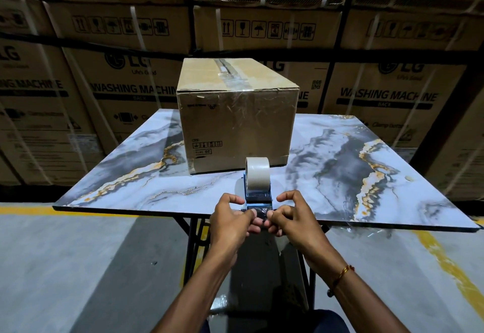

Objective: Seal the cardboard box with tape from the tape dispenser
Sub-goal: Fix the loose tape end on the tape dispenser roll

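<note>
A brown cardboard box (235, 112) stands on the marble-patterned table (131, 175), its flaps closed, with clear tape along the top seam and down its near face. A blue tape dispenser (258, 194) carrying a whitish tape roll (257, 173) sits at the table's near edge, in front of the box. My left hand (230, 217) and my right hand (290, 217) meet at the dispenser's near end, thumbs and fingers pinching the clear tape end (259, 214) between them. Both hands are at the table edge, well short of the box.
Stacked washing-machine cartons (379, 91) with white straps form a wall behind the table. The table has black folding legs (191, 249). The grey concrete floor carries yellow lines (445, 262) left and right. A bracelet is on the right wrist.
</note>
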